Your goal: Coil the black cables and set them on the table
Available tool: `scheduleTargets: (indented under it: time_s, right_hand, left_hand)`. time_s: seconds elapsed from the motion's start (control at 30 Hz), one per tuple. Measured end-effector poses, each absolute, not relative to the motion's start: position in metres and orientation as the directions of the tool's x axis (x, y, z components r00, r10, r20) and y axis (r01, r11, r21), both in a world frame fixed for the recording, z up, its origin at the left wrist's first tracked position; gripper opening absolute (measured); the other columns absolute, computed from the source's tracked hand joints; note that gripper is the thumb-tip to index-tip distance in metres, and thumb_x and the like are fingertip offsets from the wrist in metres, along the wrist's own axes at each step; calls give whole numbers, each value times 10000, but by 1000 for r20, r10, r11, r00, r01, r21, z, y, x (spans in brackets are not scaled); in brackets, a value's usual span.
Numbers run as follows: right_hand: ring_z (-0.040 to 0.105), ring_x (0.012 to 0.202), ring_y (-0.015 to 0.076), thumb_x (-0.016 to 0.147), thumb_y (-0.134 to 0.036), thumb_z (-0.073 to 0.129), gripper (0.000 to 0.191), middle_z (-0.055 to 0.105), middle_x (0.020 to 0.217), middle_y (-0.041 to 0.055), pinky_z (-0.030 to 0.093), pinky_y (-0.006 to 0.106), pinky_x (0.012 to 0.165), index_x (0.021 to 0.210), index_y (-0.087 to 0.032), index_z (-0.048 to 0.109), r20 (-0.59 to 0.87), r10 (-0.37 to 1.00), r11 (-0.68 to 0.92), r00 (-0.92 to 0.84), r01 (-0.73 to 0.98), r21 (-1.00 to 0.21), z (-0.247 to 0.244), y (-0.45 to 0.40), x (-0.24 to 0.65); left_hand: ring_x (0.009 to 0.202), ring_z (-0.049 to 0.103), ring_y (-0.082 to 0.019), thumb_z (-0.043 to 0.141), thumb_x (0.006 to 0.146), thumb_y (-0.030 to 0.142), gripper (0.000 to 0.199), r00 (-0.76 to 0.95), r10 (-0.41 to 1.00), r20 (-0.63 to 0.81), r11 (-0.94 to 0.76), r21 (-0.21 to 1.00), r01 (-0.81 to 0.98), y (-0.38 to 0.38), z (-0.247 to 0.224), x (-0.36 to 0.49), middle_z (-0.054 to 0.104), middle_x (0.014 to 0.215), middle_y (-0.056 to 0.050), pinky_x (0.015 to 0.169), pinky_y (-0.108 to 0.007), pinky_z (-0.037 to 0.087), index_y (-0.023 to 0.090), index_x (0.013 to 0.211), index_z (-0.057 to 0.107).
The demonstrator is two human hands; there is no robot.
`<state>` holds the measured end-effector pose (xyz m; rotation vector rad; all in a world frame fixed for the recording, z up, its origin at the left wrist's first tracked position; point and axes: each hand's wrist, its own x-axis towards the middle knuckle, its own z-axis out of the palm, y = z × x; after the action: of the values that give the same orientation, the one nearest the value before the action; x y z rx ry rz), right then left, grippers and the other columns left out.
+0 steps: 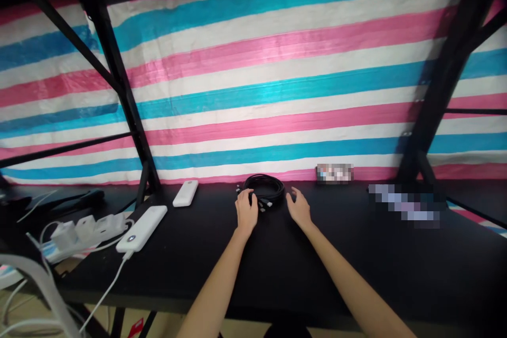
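A coiled black cable [282, 190] lies on the black tabletop in front of me, with several pale plug ends at its left and near side. At the coil's left edge is my left hand [246, 210], palm down, its thumb and fingers apart. It overlaps part of the coil and plugs, so I cannot tell whether it touches them. My right hand [300, 210] is just right of the coil, its thumb and fingers spread around an open space, holding nothing.
Two white power banks [143, 228] lie to the left; the nearer one has a white cable plugged in. Farther left are white chargers on a power strip [81, 233]. Blurred items lie at the back and right. Black frame posts [124, 90] stand before a striped sheet [269, 90].
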<state>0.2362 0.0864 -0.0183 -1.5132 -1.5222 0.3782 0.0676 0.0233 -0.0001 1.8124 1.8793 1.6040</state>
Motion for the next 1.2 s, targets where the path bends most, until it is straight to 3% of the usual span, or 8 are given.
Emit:
scheduleTargets:
  time_s: [0.13, 0.33, 0.5, 0.7, 0.83, 0.97, 1.2]
  right_hand:
    - [523, 1110, 273, 834, -326, 413, 512, 586, 1169, 172, 343, 412, 976, 1267, -55, 458, 338, 926, 191, 169, 564, -804, -19, 91, 236]
    - [556, 1098, 213, 808, -273, 470, 543, 570, 1211, 168, 394, 359, 959, 1310, -71, 415, 275, 957, 237, 97, 291, -927, -23, 103, 234]
    - [551, 1108, 202, 804, -236, 493, 536, 572, 1218, 142, 429, 361, 930, 1322, -130, 409, 265, 962, 246, 68, 207, -947, -25, 105, 233]
    - [540, 1122, 197, 776, -195, 523, 556, 518, 1278, 155, 429, 365, 939, 1313, -118, 406, 274, 961, 269, 21, 132, -954, -30, 108, 233]
    - [547, 1114, 193, 761, -175, 534, 565, 537, 1258, 152, 437, 370, 934, 1308, -112, 404, 278, 961, 274, 3, 144, -951, -34, 112, 232]
    - [565, 1090, 187, 755, -159, 531, 570, 566, 1232, 118, 432, 392, 939, 1310, -155, 404, 345, 936, 352, -74, 198, -915, -37, 109, 233]
    - [499, 1169, 194, 746, -210, 547, 660, 558, 1251, 76, 340, 410, 1011, 1367, -214, 325, 471, 817, 573, -332, 372, -731, -25, 83, 234]
  left_hand:
    - [1158, 458, -192, 366, 869, 264, 269, -225, 771, 596, -288, 641, 712, 23, 2, 70, 577, 1167, -74, 983, -386, 309, 202, 1065, 540]
    - [1268, 354, -175, 411, 849, 255, 311, 33, 761, 647, -434, 471, 768, 15, 8, 81, 528, 1264, -63, 1036, -362, 269, 205, 1138, 516]
    - [1292, 324, -193, 435, 828, 285, 380, 62, 803, 593, -390, 443, 808, 16, 5, 85, 502, 1299, -72, 1045, -379, 261, 185, 1191, 486]
    - [1300, 301, -222, 494, 785, 319, 491, 102, 846, 523, -340, 382, 860, 25, -6, 80, 496, 1298, -92, 1060, -395, 220, 156, 1244, 434]
    - [1251, 362, -214, 503, 751, 208, 473, 127, 845, 520, -326, 311, 893, 29, -6, 76, 516, 1267, -73, 1037, -376, 234, 186, 1221, 456]
    - [1199, 405, -212, 501, 739, 166, 404, 63, 851, 521, -260, 315, 913, 32, -4, 70, 551, 1203, -59, 972, -370, 283, 214, 1140, 504]
    - [1032, 483, -231, 573, 734, 274, 224, -36, 861, 508, -108, 252, 962, 35, 2, 56, 602, 1005, -44, 863, -375, 322, 225, 953, 584]
